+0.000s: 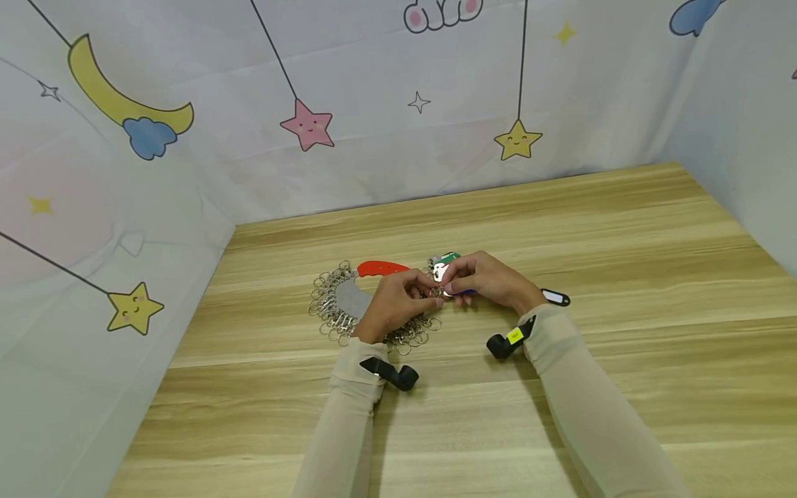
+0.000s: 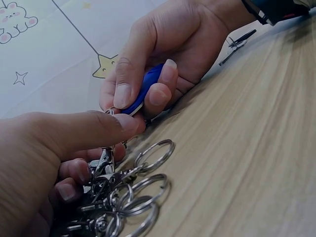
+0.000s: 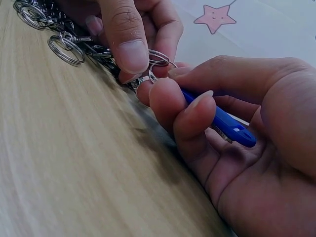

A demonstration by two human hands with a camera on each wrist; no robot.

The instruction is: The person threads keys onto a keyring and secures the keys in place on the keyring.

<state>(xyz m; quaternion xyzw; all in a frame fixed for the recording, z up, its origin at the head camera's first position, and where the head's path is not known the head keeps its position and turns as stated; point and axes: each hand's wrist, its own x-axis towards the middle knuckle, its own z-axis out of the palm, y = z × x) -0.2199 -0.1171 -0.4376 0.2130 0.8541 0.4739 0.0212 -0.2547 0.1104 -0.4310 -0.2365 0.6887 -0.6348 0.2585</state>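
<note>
My left hand pinches a small metal split ring between thumb and fingers. My right hand holds a blue key tag in its curled fingers, with thumb and forefinger close to that ring. The fingertips of both hands meet at the ring. Under and beside the left hand lies a grey curved plate with a red handle, fringed by several metal swivel clasps and split rings. The left hand covers part of the plate.
Just beyond the fingers lie a green key tag and a red-and-white one. A black key tag with a white label lies by the right wrist. The wooden table meets a printed cloth wall at the back.
</note>
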